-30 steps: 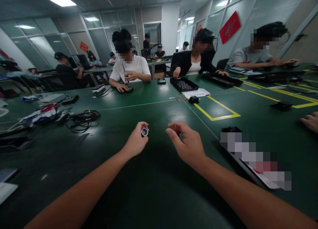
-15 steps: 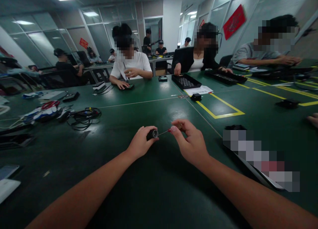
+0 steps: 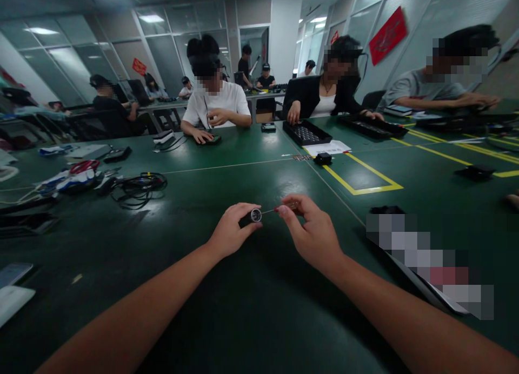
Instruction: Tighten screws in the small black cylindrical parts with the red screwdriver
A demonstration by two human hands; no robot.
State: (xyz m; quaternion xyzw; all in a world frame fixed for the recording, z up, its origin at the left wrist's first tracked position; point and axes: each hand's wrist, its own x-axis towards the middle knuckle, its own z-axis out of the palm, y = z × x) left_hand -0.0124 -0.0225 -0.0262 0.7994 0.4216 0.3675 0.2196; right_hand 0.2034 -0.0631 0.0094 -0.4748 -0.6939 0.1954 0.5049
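Observation:
My left hand (image 3: 233, 231) is closed around a small black cylinder (image 3: 255, 215) with a silver-rimmed round end, much like a flashlight. That end faces toward me and to the right, and its inside looks dark with bright bits. In my right hand (image 3: 310, 228) a thin screwdriver (image 3: 269, 211) is pinched between thumb and fingers. It has a metal shaft and a red part at the thumb; the fingers cover most of its handle. The shaft's tip is at the rim of the cylinder; whether it touches I cannot tell. Both hands are above the green table (image 3: 227, 320).
Tangled black cables (image 3: 140, 187) and a pair of gloves (image 3: 77, 179) lie to the left. A small black block (image 3: 323, 158) stands by yellow tape (image 3: 377, 190). A blurred-out flat item (image 3: 425, 260) rests at right. Co-workers sit opposite with black trays (image 3: 306, 132).
The cylinder's silver-rimmed end has turned more toward me. The screwdriver's shaft now lies flatter, its tip higher at the rim. The whole view has shifted slightly.

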